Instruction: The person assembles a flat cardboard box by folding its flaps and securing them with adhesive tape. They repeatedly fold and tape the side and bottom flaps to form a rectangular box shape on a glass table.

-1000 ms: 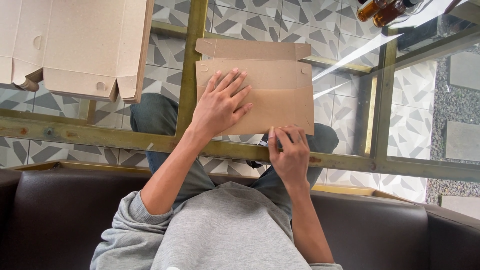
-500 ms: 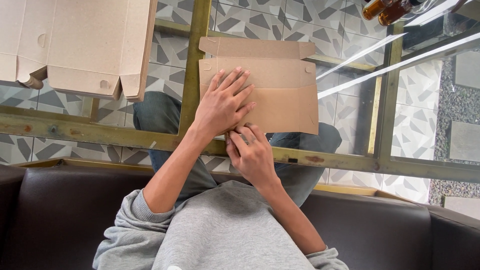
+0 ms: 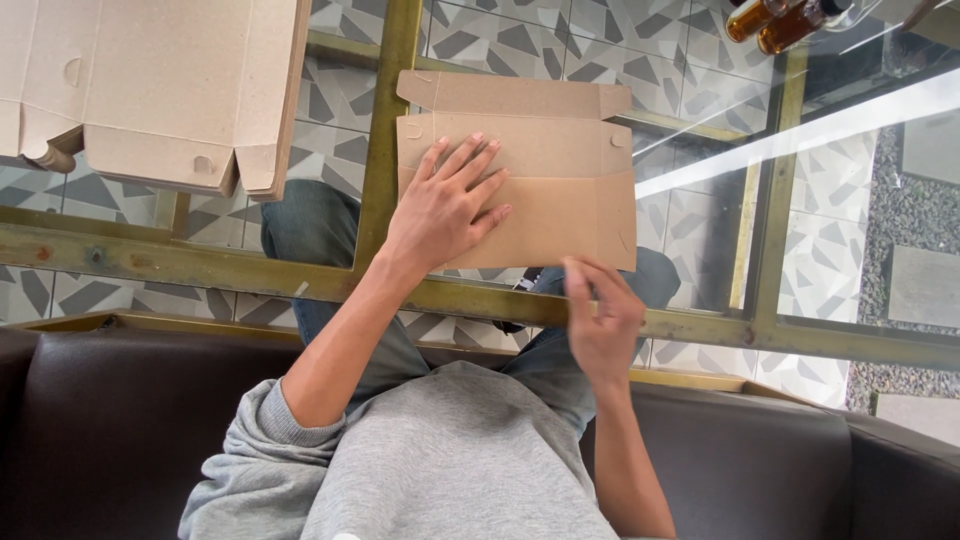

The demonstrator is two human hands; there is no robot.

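The left hand (image 3: 445, 210) lies flat on the folded cardboard box (image 3: 540, 180), hiding the part of the panel beneath its palm. Up and left of that hand, the stack of flat cardboard blanks (image 3: 150, 85) runs off the top and left edges. Far up and right of the right hand (image 3: 600, 325), 2 amber bottles (image 3: 775, 18) are cut off by the top edge. The right hand's fingertips are curled inward; whether they pinch anything cannot be told.

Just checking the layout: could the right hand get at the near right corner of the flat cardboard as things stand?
Probably yes. The right hand hovers just off the cardboard at its near right corner with nothing between them; the left hand presses further left.
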